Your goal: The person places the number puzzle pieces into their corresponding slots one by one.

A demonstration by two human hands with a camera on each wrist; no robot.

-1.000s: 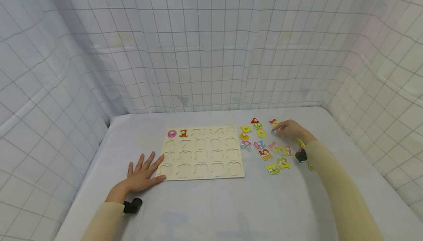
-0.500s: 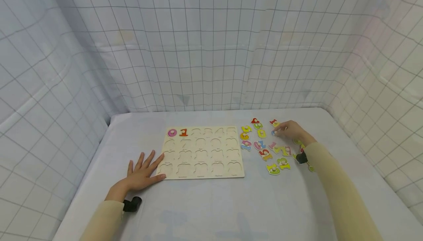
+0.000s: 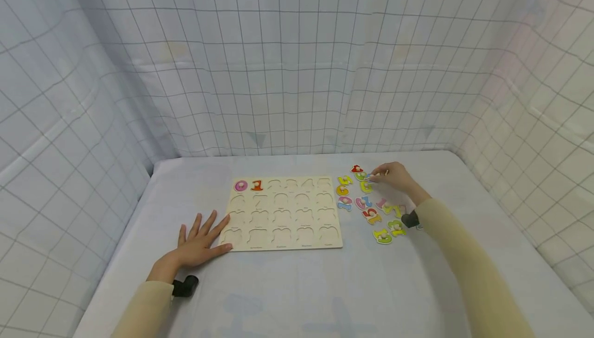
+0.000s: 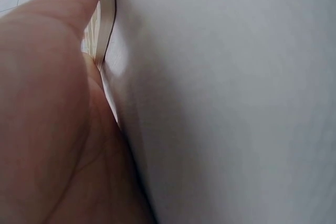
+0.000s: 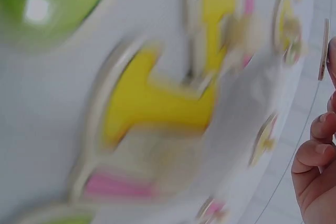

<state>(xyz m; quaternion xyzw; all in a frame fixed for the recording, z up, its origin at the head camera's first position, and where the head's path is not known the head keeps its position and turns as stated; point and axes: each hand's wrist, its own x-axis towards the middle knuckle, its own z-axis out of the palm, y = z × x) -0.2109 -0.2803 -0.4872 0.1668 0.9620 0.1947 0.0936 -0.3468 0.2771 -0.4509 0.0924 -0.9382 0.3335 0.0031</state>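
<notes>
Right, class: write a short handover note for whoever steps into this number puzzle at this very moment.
Left hand: flat and open, fingers on the board's near left corner.
Right hand: pinching a small piece lifted from the pile; colour unclear.
Done: pink 0 and orange 1 sit in the top row.
Left: every other slot is empty; loose numbers lie right of the board.

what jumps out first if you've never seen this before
The wooden number board in the middle of the table, nearly all its slots empty, with only a pink 0 and an orange 1 seated at its far left corner. Right of it lies a bright scatter of number pieces, where the right hand pinches one. The left hand rests flat at the board's near left corner.
</notes>
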